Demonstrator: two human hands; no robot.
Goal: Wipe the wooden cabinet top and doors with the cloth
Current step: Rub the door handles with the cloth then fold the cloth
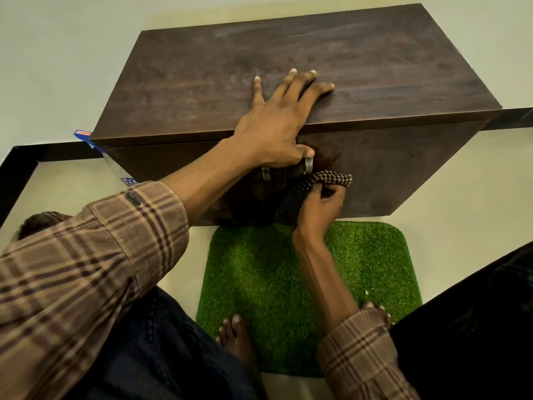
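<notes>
A low dark wooden cabinet [202, 82] stands against the pale wall, its top dusty with faint streaks. My left hand [277, 122] lies flat over the top's front edge, fingers spread and thumb hooked down beside two metal door handles [266, 172]. My right hand [317, 209] grips a dark checked cloth [297, 192] and presses it against the door front, just right of the handles. The lower part of the cloth hangs down the door.
A green grass-like mat [259, 269] lies on the floor in front of the cabinet, with my bare feet [239, 339] on it. A blue and white packet [95, 144] sticks out behind the cabinet's left side. Dark skirting [17, 174] runs along the wall.
</notes>
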